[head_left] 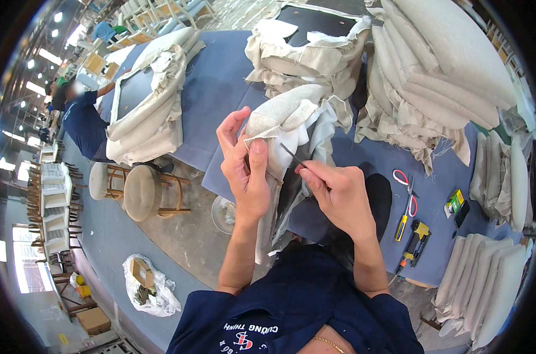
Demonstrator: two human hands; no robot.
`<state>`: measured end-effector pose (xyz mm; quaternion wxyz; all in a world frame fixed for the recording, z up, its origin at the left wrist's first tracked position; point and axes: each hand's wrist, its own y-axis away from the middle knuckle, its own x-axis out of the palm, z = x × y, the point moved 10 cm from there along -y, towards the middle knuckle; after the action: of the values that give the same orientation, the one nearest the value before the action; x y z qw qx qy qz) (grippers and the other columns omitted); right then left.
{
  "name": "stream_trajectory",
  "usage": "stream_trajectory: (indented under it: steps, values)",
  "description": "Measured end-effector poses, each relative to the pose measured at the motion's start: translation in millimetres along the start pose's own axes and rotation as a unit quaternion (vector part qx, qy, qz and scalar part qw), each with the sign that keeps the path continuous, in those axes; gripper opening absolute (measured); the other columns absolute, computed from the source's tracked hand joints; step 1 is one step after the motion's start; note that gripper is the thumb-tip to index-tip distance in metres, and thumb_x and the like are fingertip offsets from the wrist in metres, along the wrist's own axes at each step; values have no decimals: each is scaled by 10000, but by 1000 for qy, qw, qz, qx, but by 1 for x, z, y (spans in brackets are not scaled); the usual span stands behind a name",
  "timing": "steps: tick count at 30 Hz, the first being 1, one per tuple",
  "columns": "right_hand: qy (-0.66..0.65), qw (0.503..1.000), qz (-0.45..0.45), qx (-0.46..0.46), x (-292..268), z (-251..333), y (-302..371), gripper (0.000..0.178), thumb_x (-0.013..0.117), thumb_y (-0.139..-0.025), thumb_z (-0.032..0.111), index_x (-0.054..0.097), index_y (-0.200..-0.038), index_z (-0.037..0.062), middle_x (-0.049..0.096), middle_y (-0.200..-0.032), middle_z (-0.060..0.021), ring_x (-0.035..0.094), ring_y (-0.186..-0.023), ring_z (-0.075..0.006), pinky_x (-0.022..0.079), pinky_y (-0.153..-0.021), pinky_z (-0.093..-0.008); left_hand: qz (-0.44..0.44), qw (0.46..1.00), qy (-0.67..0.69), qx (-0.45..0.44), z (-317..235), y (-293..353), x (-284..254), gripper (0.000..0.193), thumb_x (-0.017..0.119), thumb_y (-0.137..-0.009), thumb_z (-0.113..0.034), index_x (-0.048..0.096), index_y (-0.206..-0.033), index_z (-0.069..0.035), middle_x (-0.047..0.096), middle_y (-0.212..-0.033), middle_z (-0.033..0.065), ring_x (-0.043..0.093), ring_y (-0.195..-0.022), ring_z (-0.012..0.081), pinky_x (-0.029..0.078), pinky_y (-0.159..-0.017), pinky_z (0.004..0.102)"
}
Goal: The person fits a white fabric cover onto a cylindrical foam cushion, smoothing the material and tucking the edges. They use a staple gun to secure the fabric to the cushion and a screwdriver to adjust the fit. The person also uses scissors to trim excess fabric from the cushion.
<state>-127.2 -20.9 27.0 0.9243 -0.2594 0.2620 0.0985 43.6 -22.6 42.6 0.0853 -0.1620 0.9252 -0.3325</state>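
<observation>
My left hand pinches the corner of a beige fabric-covered cushion, thumb in front and fingers behind. The piece is held up on edge over my lap, with white padding or lining showing beside the beige cloth. In my closed right hand is a thin dark pointed tool; its handle is hidden in the fist, so its exact kind does not show. The tool's tip reaches the white material just right of my left thumb.
Stacked beige cushions stand on the blue-grey table. At right lie red-handled scissors, a yellow screwdriver, a yellow-black staple gun and a small box. Round stools and a person are at left.
</observation>
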Motion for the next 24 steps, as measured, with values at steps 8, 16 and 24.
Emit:
stream_trajectory:
  steps: [8, 16, 24]
  values:
    - [-149, 986, 66, 44, 15, -7, 1, 282, 594, -1028, 232, 665, -860, 16, 484, -521, -81, 490, -442, -166, 376, -473, -310, 10, 999, 42, -19, -1, 4, 3, 220, 615, -992, -160, 703, -1001, 42, 422, -1434, 186, 421, -1354, 321, 323, -1131, 456]
    - [-354, 915, 128, 146, 26, -17, 10, 430, 544, -1065, 332, 638, -821, -9, 492, -548, 6, 453, -516, -60, 362, -490, -255, 36, 998, 50, 9, -16, 24, 18, 118, 794, -843, -106, 723, -874, -16, 392, -1406, 205, 423, -1354, 405, 401, -1091, 536]
    - [-251, 952, 141, 105, 1, -18, 26, 268, 585, -1002, 162, 692, -826, -10, 566, -570, -38, 515, -485, -91, 386, -482, -259, -2, 999, 28, 24, -22, 40, 20, 146, 850, -774, -104, 731, -823, -35, 391, -1405, 209, 434, -1337, 409, 417, -1069, 523]
